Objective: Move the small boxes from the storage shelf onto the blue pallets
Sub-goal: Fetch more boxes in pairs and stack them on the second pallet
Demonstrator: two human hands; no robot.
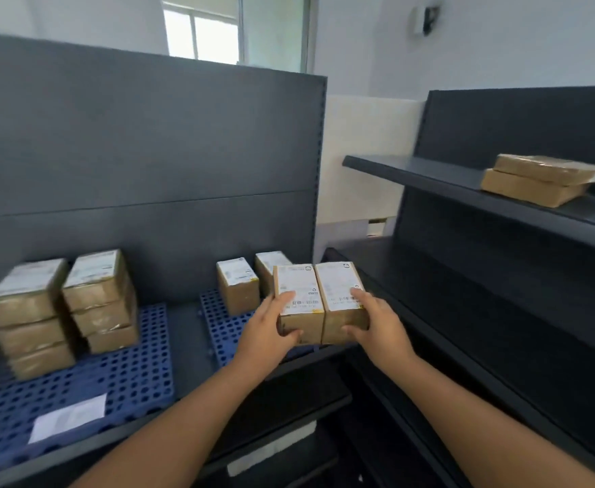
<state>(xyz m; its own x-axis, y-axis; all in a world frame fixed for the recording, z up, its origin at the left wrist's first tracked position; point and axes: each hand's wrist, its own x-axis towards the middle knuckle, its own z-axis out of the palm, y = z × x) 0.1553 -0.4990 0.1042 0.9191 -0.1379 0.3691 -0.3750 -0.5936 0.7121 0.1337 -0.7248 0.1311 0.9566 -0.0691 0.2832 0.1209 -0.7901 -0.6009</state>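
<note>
Two bare forearms entered from the bottom edge, one per side. No sleeves showed on either arm anywhere in view, from frame edge to wrist. Left hand (271, 324): bare, no glove, no ring or band seen on the fingers that showed. Right hand (371, 320): likewise bare, no glove, nothing on the fingers that showed. Both wrists were plain, with no watch, strap or bracelet. Nails looked short, though motion blur made the detail soft. No markings, tape or tattoos could be made out on the arms. The rest of the body sat out of frame, so clothing could not be told.
</note>
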